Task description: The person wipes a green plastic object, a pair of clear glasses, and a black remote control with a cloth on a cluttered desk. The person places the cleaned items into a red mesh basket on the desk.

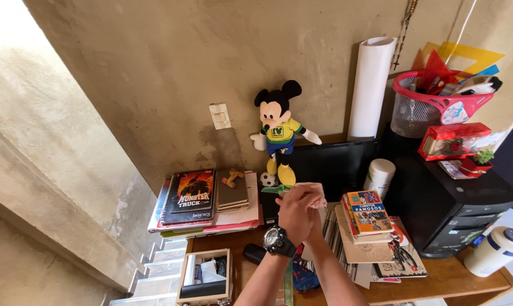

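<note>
Two hands (299,212) are clasped together at the centre, with one wristwatch (277,240) on them. One plush mouse toy (280,133) stands at 12 o'clock. One roll of white paper (371,88) leans at 1 o'clock, beside one pink mesh basket (418,110). Two white bottles show: one (379,177) at 2 o'clock, one (496,250) at 4 o'clock. One wooden box (205,276) sits at 7 o'clock.

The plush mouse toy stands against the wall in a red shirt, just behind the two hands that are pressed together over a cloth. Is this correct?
Not quite. The head view shows the plush mouse toy in a yellow shirt with blue shorts, not a red shirt. The rest holds: it stands against the wall, just behind the left hand and right hand, which are pressed together over a pale cloth.
</note>
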